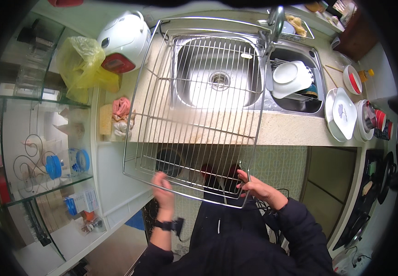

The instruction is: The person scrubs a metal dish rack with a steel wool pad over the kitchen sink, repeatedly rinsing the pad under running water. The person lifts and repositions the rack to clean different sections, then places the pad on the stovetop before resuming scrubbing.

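A large metal wire rack [199, 128] spans from over the sink to in front of my body, held in both hands. My left hand [163, 189] grips its near rim towards the left. At the near right corner, my right hand [256, 188] has its fingers around the frame. Through the wires shows the large steel sink basin [216, 95] with a drain in its floor. Beside it, the smaller basin [318, 103] holds white dishes [294, 77] on a small rack. The faucet [275, 26] rises behind, close to the wire rack's far right side.
A white rice cooker [124, 38] and a yellow plastic bag [81, 65] sit at the left. Folded cloths [121, 108] and a sponge [105, 119] lie on the counter [285, 129]. White plates [344, 110] and bowls stand at the right. Glass shelves [50, 189] flank my left.
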Tool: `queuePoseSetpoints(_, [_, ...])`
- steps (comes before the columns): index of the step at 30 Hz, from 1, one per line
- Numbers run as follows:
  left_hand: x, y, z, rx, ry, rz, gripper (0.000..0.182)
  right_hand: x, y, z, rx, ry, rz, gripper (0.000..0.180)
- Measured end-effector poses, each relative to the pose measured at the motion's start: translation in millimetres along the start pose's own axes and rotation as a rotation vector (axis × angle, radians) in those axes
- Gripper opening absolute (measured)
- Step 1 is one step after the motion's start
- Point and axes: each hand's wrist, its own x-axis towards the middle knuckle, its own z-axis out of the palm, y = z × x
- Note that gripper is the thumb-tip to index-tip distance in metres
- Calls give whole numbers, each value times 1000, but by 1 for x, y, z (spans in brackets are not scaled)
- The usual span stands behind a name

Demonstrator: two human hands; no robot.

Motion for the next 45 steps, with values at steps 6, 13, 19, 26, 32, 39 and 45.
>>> queuePoseSetpoints(6, [-104, 119, 79, -297, -822, 104, 37, 6, 6, -5, -17, 4, -6, 98])
queuePoseSetpoints(13, [-38, 34, 23, -77, -495, 196, 31, 1, -2, -4, -49, 1, 30, 99])
queuePoseSetpoints(19, [30, -34, -56, -717, 147, -898, 22, 2, -4, -3, -37, 12, 49, 94])
queuePoseSetpoints(26, [48, -47, -68, -1581, 330, -1117, 38, 6, 0, 1, 10, 75, 60, 84])
queuePoseSetpoints(32, [56, -50, -78, -1651, 535, -996, 43, 6, 1, -1, -67, 95, 67, 84])
queuePoseSetpoints(39, [26, 12, -35, -1254, 473, -1041, 29, 1, -2, 5, 2, 155, 64, 73])
queuePoseSetpoints(45, [-38, 138, 30, -1064, 39, -1304, 17, 2, -2, 8, 8, 147, 34, 75])
